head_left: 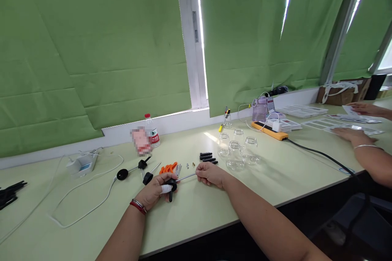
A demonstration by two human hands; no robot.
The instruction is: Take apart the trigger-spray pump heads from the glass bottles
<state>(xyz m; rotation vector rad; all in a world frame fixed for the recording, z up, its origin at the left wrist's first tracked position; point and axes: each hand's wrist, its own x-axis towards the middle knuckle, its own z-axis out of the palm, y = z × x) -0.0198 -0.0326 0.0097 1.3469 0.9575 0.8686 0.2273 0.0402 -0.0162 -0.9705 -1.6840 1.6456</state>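
A black cap [173, 186] with a crank-like handle and a thin metal rod [187, 177] is between my hands, above the table's front part. My left hand [153, 192], with a white wrap on one finger, is closed around the cap. At the rod's far end, the fingers of my right hand [211, 174] are pinched together; whether they hold a small part there is hidden. Similar black caps with rods [148, 178] lie just beyond my left hand. Orange pieces [168, 168], short metal rods [178, 170], tiny metal parts [188, 166] and black ridged pieces [208, 158] lie behind.
Several glass jars [235, 159] stand right of centre. A water bottle [154, 132] is at the back. White cables [88, 217] cross the left side. An orange power strip [269, 130] trails a black cord. At right, another person's hands [349, 133] are over papers.
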